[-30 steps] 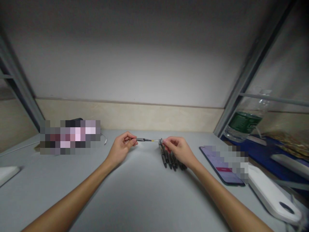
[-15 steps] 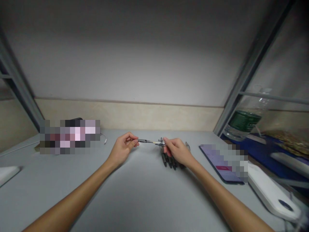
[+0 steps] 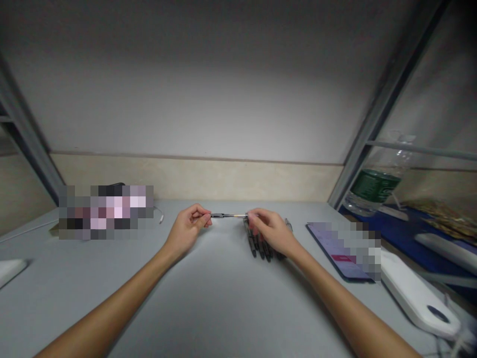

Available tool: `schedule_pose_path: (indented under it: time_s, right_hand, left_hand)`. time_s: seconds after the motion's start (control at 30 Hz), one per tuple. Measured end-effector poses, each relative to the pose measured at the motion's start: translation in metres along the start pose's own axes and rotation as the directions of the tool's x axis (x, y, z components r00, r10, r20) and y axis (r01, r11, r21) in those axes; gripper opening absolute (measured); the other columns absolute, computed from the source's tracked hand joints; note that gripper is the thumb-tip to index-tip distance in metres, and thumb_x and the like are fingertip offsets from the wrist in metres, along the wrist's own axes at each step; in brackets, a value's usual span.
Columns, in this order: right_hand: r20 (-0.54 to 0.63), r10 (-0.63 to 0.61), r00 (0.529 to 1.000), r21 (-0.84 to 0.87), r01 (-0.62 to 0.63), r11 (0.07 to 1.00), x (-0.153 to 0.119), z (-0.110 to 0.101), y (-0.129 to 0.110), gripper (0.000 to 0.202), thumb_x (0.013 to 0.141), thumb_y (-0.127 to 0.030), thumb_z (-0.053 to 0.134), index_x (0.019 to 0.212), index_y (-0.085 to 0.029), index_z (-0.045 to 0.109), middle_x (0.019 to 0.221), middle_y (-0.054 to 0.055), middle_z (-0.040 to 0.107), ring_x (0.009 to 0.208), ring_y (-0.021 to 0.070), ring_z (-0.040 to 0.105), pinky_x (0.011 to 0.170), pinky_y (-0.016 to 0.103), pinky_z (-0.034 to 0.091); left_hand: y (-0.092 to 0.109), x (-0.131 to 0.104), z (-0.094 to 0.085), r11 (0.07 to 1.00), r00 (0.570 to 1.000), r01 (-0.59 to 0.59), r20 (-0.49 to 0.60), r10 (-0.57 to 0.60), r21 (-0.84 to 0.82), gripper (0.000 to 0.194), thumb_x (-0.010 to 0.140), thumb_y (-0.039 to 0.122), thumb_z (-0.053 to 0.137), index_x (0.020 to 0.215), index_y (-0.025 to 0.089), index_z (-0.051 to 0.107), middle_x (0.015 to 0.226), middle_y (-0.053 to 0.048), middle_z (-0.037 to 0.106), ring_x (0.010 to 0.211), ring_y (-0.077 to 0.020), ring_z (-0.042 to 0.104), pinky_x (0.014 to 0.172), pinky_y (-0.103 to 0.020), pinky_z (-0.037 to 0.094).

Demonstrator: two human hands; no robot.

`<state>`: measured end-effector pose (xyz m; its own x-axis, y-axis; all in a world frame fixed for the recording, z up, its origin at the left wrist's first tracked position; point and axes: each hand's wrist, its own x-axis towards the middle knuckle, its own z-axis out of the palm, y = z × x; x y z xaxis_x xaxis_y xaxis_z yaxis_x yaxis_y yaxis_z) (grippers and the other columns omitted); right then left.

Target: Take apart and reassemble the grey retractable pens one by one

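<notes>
Between my hands a thin pen [image 3: 223, 216] is held level above the grey table. My left hand [image 3: 191, 226] is closed in a pinch on its dark end. The fingers of my right hand [image 3: 269, 228] are closed on the other end, where a slim, clear part shows at the fingertips; its exact shape is too small to tell. Several black pens [image 3: 262, 248] lie side by side on the table under my right hand, which hides part of them.
A phone [image 3: 341, 252] and a white device [image 3: 417, 293] lie to the right. Behind them stands a water bottle [image 3: 376, 186] with a green label. A blurred pile [image 3: 106, 211] and a white cable [image 3: 161, 218] are at the back left. A white object [image 3: 11, 271] sits at the left edge.
My right hand has shifted slightly left and up along the pen. Its fingertips now cover more of the clear end. My left hand keeps its pinch.
</notes>
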<state>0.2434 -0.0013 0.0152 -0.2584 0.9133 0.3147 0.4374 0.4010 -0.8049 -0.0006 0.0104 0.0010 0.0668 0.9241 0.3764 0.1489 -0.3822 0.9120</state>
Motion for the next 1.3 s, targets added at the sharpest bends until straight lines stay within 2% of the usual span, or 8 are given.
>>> schedule_pose_path:
  time_s: [0.1,0.27,0.43,0.6,0.8,1.03,1.13,1.3]
  right_hand:
    - [-0.091,-0.145,0.985,-0.052,0.141,0.989,0.0,-0.002,-0.003,0.031,0.079,-0.039,0.062,0.103,-0.02,0.064,0.072,0.002,0.066,0.064,0.0153,0.06,0.056,0.023,0.044]
    - [-0.09,-0.257,0.962,-0.222,0.233,0.947,-0.003,-0.005,-0.009,0.016,0.083,-0.029,0.058,0.089,-0.019,0.068,0.078,0.004,0.069,0.065,0.0152,0.059,0.064,0.026,0.043]
    - [-0.027,-0.016,1.0,-0.014,0.015,1.0,-0.002,0.003,-0.003,0.032,0.085,-0.043,0.05,0.071,-0.016,0.062,0.049,-0.003,0.05,0.043,0.0104,0.041,0.044,0.022,0.028]
    - [0.162,0.199,0.966,0.213,-0.232,0.949,-0.002,0.013,0.005,0.049,0.086,-0.053,0.043,0.053,-0.017,0.048,0.039,-0.006,0.037,0.033,0.0061,0.028,0.038,0.019,0.021]
    - [-0.05,-0.088,0.995,0.006,0.088,0.996,-0.002,0.008,-0.002,0.028,0.08,-0.041,0.061,0.097,-0.019,0.065,0.072,0.002,0.065,0.06,0.0145,0.057,0.056,0.024,0.043]
    - [-0.045,-0.334,0.942,-0.255,0.312,0.915,-0.006,0.004,-0.008,0.02,0.087,-0.031,0.054,0.095,-0.021,0.069,0.079,0.006,0.067,0.069,0.0173,0.058,0.067,0.028,0.043]
    - [-0.037,-0.358,0.933,-0.258,0.337,0.905,-0.008,0.004,-0.011,0.02,0.086,-0.029,0.055,0.095,-0.019,0.07,0.075,0.006,0.066,0.069,0.0171,0.057,0.067,0.028,0.042]
    - [-0.003,-0.279,0.96,-0.198,0.273,0.941,-0.009,0.007,-0.009,0.021,0.084,-0.029,0.056,0.092,-0.018,0.072,0.07,0.004,0.065,0.059,0.0145,0.053,0.059,0.026,0.038]
  left_hand:
    - [0.001,0.0,0.0,0.998,0.999,0.034,-0.003,-0.034,-0.044,0.021,0.072,0.036,0.065,0.074,0.016,0.059,0.06,0.0,0.061,0.059,-0.0125,0.057,0.062,-0.024,0.044]
    - [-0.001,0.0,0.0,0.989,0.994,0.099,0.059,-0.093,-0.108,0.022,0.074,0.035,0.064,0.072,0.015,0.058,0.058,0.001,0.06,0.055,-0.0105,0.054,0.058,-0.023,0.042]
    - [0.004,-0.006,0.005,0.998,1.0,-0.011,0.004,0.011,0.061,0.014,0.073,0.03,0.064,0.071,0.017,0.059,0.068,-0.002,0.066,0.067,-0.0152,0.061,0.067,-0.027,0.046]
    - [0.009,-0.008,0.004,0.962,0.984,-0.174,0.004,0.177,0.209,0.012,0.076,0.028,0.06,0.07,0.018,0.061,0.083,-0.005,0.068,0.083,-0.0189,0.062,0.08,-0.03,0.046]
    - [0.001,0.001,-0.003,0.999,0.999,0.0,0.041,-0.002,0.042,0.016,0.073,0.032,0.065,0.076,0.017,0.058,0.067,0.0,0.062,0.065,-0.0133,0.058,0.066,-0.025,0.044]
    - [0.005,-0.002,0.004,0.912,0.917,0.335,0.307,-0.256,-0.238,0.027,0.076,0.04,0.061,0.078,0.012,0.062,0.059,0.001,0.054,0.053,-0.0088,0.048,0.054,-0.021,0.036]
    - [0.008,-0.004,0.006,0.951,0.926,0.274,0.307,-0.22,-0.144,0.029,0.074,0.042,0.063,0.07,0.012,0.061,0.054,0.002,0.051,0.048,-0.0077,0.042,0.049,-0.021,0.03]
    - [0.01,-0.004,0.004,0.989,0.985,0.056,0.153,-0.078,0.139,0.028,0.077,0.04,0.058,0.065,0.015,0.058,0.055,0.003,0.052,0.053,-0.0102,0.045,0.053,-0.021,0.031]
